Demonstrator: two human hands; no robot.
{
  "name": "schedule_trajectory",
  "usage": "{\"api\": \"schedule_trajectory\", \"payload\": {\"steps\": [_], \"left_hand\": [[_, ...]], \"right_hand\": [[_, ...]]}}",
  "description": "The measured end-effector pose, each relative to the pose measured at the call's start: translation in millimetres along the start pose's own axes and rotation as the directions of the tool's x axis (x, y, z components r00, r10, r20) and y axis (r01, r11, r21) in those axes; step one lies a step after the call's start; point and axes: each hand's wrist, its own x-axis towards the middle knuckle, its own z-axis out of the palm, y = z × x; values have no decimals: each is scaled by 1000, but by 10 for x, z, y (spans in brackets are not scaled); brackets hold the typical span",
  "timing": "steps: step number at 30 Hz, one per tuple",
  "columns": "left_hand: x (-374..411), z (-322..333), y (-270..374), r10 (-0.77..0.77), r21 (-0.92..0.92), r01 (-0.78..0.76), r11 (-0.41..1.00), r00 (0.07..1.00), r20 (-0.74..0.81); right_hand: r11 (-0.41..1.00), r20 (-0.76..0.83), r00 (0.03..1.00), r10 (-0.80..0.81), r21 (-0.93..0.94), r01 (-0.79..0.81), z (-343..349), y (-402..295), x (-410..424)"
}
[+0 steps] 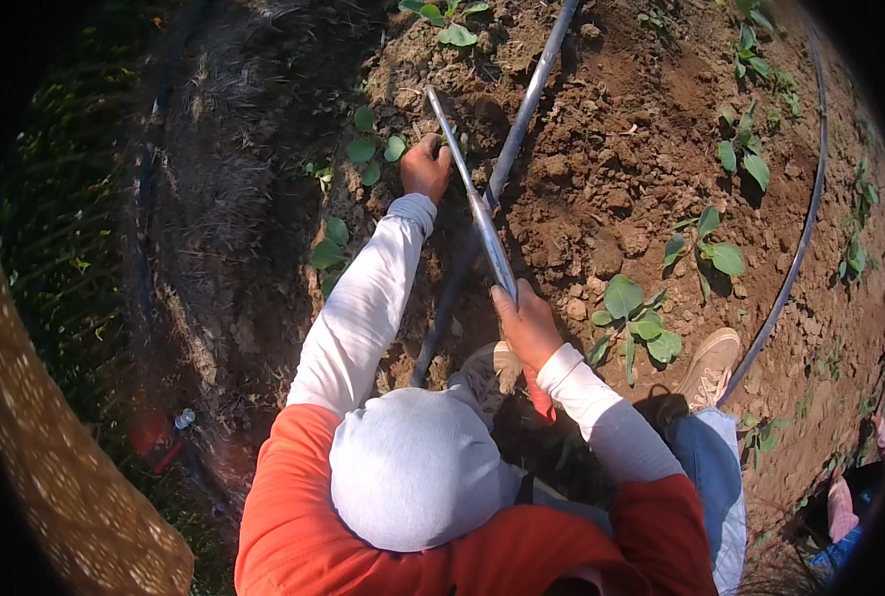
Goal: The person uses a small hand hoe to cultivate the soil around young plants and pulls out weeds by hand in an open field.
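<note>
My right hand (528, 324) is closed around a long, narrow metal hand tool (463, 160) with a red handle (538, 395). Its shaft slants up and left, crossing above a dark irrigation pipe (520, 134). The tool's tip is over the soil, just beyond my left hand (426, 170). That hand is down at the ground with curled fingers, beside a small broad-leaved seedling (371, 149); whether it pinches anything is hidden. Another seedling (330, 249) grows left of my left forearm. A larger leafy plant (636, 320) stands right of my right hand.
More young plants (744, 149) grow along the cloddy brown soil (599, 201). A second pipe (792, 276) curves along the right, near a tan shoe (710, 365). Dry straw (226, 149) covers the left side. Spotted brown cloth (62, 462) hangs lower left. Another person's pink sleeve (841, 510) shows lower right.
</note>
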Motion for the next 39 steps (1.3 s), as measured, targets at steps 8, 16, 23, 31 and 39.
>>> {"api": "schedule_trajectory", "payload": {"steps": [8,16,23,31,39], "left_hand": [[-270,-238,236,-313,-363,375,853,924,219],[-34,-478,404,-394,-572,367,734,915,81],[-182,-378,255,-255,-143,339,930,875,412],[168,-449,-29,-218,436,150,888,970,110],[235,-413,-97,-230,556,130,821,967,112]], "right_hand": [[983,46,999,29,182,-37,1,73,-214],[957,10,1000,-18,288,14,-260,-292,289],[880,68,995,69,467,-93,-297,-216,-46],[892,55,990,129,429,-140,-291,-53,-394],[957,19,997,77,279,-79,-352,-77,-592]]}}
